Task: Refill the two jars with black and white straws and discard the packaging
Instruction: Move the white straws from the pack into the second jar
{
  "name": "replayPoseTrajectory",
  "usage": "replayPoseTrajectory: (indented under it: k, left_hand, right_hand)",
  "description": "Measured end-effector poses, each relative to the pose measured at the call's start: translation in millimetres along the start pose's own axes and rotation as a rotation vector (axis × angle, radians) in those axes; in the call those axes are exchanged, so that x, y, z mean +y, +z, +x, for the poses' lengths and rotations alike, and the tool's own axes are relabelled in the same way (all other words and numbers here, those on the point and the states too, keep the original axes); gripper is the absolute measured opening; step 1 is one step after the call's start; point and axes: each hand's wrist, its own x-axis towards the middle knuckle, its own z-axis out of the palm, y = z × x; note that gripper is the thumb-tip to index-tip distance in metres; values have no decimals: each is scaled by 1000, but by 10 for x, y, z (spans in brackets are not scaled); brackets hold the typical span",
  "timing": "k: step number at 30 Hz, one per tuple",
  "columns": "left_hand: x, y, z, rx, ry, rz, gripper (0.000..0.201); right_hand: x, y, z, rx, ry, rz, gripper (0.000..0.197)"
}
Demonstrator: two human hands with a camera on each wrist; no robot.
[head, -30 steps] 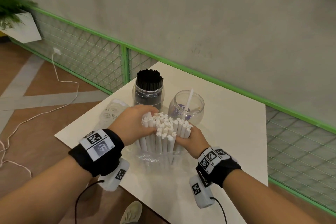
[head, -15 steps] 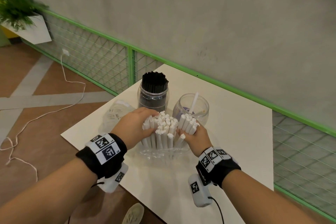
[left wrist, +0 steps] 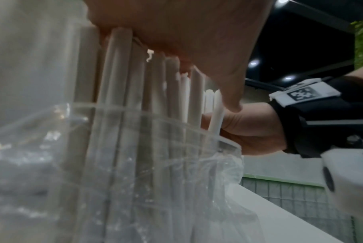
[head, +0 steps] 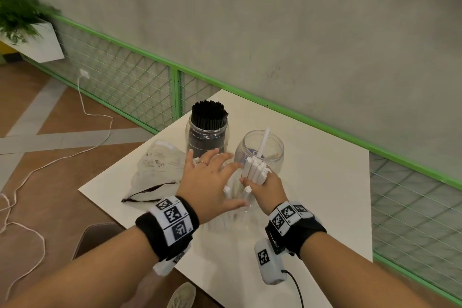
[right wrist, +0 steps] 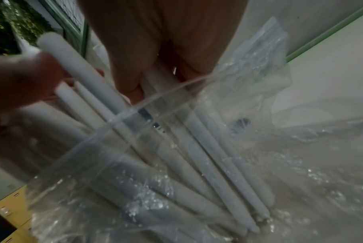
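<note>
A bundle of white straws (head: pixel 255 170) stands upright in a clear plastic bag (head: pixel 232 217) on the white table (head: pixel 325 195). My right hand (head: pixel 260 182) grips part of the bundle, tilted toward the round clear jar (head: pixel 275 155), which holds one white straw. My left hand (head: pixel 212 165) lies flat with spread fingers over the other straw tops. In the left wrist view the palm touches the straws (left wrist: pixel 135 98) inside the bag (left wrist: pixel 176 172). In the right wrist view my fingers (right wrist: pixel 130 78) curl round straws (right wrist: pixel 197 148). A tall jar (head: pixel 208 132) behind is packed with black straws.
An emptied, crumpled plastic package (head: pixel 160 167) lies on the table's left corner beside the black-straw jar. A green-framed wire fence (head: pixel 175 87) and a grey wall run behind the table. A white cable (head: pixel 95 117) trails over the floor at left.
My left hand has let go of the bundle and opened flat over the straw tops. My right hand has drawn a clump of straws to the right, toward the round jar.
</note>
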Motion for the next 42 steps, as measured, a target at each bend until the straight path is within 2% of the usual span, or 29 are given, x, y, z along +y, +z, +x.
replayPoseTrajectory:
  k: [5, 7, 13, 17, 22, 25, 29, 32, 36, 42]
  left_hand:
    - [-37, 60, 85, 125, -62, -34, 40]
    - [-59, 58, 89, 125, -67, -41, 42]
    - [11, 59, 151, 72, -108, 15, 63]
    - [-8, 73, 213, 26, -111, 35, 55]
    - [-17, 87, 237, 132, -112, -31, 36]
    - [-128, 91, 174, 176, -104, -68, 32]
    - [-341, 81, 78, 119, -130, -118, 35]
    - [-376, 96, 66, 135, -69, -183, 40]
    - [-286, 145, 86, 183, 10, -205, 35]
    - [-280, 195, 117, 191, 64, -226, 32]
  right_hand:
    - [53, -50, -46, 19, 9, 12, 28]
    - [67, -52, -58, 20, 19, 5, 27]
    - [53, 16, -84, -24, 10, 11, 36]
    - [31, -8, -106, -23, 22, 14, 30]
    - [10, -21, -109, -30, 29, -14, 14]
    - [32, -38, -105, -28, 43, -25, 15]
    - [46, -58, -95, -19, 71, -19, 20]
    - [21, -21, -99, -50, 57, -16, 21]
    - [-9, 65, -121, -117, 20, 4, 22]
    - [-35, 92, -117, -144, 14, 65, 42]
